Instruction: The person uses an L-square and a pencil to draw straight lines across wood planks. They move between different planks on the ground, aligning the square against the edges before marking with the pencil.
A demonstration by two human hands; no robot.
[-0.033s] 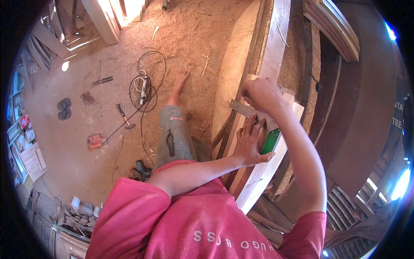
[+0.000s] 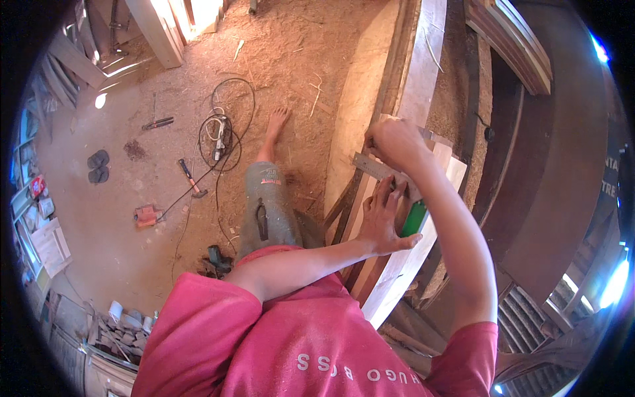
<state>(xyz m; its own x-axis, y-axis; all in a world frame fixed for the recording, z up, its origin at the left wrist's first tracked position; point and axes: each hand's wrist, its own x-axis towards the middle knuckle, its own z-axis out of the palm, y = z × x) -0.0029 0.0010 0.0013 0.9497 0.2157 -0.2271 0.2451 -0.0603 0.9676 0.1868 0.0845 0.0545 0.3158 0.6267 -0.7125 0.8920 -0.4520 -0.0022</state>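
Observation:
A try square with a thin metal blade and a green stock lies across the pale boards on my right. On it rests my left hand, open, its spread fingertips on the blade and the thumb stretched out past the green stock. Just beyond the blade, my right hand is closed in a pinch low over the wood. Whatever its fingers hold is hidden by the hand. My right forearm passes over the far side of the boards.
On the floor at left lie a hammer, pliers, sandals, an orange tool and a looped black cord. Long planks run away ahead. Curved timber pieces stand at far right. Wood scraps are piled at near left.
My right hand has shifted slightly left along the blade, its forearm moving with it. My left hand and the try square stay where they were.

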